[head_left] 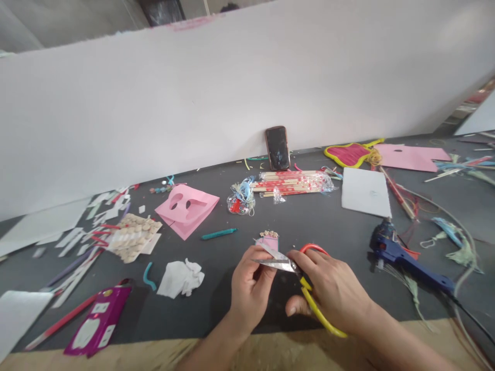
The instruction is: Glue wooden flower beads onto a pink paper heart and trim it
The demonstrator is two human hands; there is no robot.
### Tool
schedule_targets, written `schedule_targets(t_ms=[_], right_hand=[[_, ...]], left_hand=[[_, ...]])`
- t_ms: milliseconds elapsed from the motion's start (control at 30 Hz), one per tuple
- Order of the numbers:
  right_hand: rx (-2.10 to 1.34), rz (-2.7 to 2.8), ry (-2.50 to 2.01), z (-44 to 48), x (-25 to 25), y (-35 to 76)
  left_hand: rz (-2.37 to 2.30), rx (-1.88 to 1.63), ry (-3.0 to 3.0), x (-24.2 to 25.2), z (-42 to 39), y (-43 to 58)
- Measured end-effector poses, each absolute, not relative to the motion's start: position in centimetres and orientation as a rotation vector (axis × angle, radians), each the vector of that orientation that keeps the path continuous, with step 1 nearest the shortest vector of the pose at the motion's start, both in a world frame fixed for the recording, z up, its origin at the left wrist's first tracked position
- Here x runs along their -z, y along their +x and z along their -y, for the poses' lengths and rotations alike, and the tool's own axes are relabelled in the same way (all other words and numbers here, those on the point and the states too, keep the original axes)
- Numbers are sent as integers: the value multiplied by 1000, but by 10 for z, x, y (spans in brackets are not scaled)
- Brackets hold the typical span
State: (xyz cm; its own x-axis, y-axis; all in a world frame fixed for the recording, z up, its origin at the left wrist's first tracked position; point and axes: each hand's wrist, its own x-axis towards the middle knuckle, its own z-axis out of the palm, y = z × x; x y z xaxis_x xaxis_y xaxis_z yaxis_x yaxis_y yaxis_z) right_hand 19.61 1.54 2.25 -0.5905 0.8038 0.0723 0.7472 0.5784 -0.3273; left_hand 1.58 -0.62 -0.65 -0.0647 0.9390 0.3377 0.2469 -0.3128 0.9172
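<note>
The left hand is closed in a tight pinch, thumb and fingers gripping a small folded scrap of silvery paper, while the right hand is wrapped around the yellow-and-red handles of a pair of scissors, its fingers closed through the grips. The steel blades lie against the scrap (the metal and the paper blend together here, so exactly where they meet is hard to tell). Just beyond the hands, a small pink paper piece sits on the dark grey tabletop. Farther left are a pink paper mask with cut eyeholes, a teal marker and crumpled white tissue. To the right lies a blue hot glue gun. Toward the back, a smartphone leans against a white board, beside a plastic-wrapped bundle of red-and-cream sticks.
</note>
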Motion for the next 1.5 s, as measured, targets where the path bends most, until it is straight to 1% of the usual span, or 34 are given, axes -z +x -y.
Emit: schedule_targets(t_ms=[500,1000,1367,1500], right_hand=[[-470,2604,-1278,-14,-11,196],[-315,2638,-1310,-9,-9,198],[-324,2581,-1219,-12,-9,198],[-386,2406,-1247,-22,-13,205]], left_hand=[[-1307,-1385,1576,5,6,18],[-1292,-1287,1443,7,8,20],[-1325,-1277,1414,7,8,16],[-1298,-1285,1365,4,6,17]])
